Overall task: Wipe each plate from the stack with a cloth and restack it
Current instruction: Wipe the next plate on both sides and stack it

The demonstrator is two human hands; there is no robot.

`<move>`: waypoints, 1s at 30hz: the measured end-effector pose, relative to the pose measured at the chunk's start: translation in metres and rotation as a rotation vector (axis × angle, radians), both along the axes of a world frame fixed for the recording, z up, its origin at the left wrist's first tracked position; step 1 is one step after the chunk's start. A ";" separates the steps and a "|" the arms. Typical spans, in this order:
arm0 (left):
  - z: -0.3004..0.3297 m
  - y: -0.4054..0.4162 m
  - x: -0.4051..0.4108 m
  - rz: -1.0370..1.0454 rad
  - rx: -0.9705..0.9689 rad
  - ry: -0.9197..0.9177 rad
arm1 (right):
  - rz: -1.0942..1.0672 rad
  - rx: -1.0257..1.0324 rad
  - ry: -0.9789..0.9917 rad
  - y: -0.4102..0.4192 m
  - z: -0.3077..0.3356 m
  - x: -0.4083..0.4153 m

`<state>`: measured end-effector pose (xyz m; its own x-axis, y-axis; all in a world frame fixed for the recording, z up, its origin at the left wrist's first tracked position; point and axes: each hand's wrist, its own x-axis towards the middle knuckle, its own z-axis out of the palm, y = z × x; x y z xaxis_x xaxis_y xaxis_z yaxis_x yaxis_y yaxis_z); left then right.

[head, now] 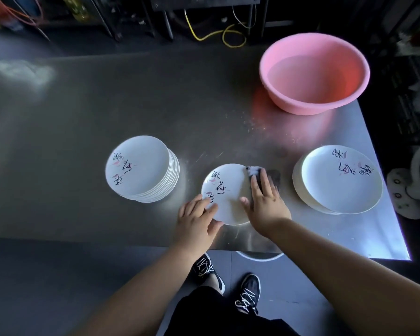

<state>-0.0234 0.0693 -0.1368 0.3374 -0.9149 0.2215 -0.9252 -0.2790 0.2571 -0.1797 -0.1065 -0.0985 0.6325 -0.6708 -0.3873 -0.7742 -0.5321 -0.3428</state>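
Observation:
A single white plate (224,187) with black brush writing lies on the steel table in front of me. My left hand (198,220) steadies its near-left rim, fingers on top and thumb at the edge. My right hand (264,200) presses a dark cloth (272,177) flat against the plate's right edge, fingers straight; part of the cloth lies on the table. A tall stack of matching plates (141,168) stands to the left. A short stack (340,179) sits to the right.
A pink plastic basin (314,73) stands at the back right of the steel table (107,105). The table's front edge runs just under my wrists, its right corner near the short stack. My shoes show on the floor below. Cables and clutter lie behind.

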 end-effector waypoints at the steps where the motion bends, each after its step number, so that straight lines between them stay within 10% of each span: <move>1: 0.003 -0.001 -0.005 0.021 0.013 0.003 | 0.003 -0.007 0.005 0.002 -0.002 -0.001; 30: -0.005 -0.016 -0.029 0.041 -0.010 0.095 | 0.097 -0.149 -0.110 0.008 -0.029 -0.015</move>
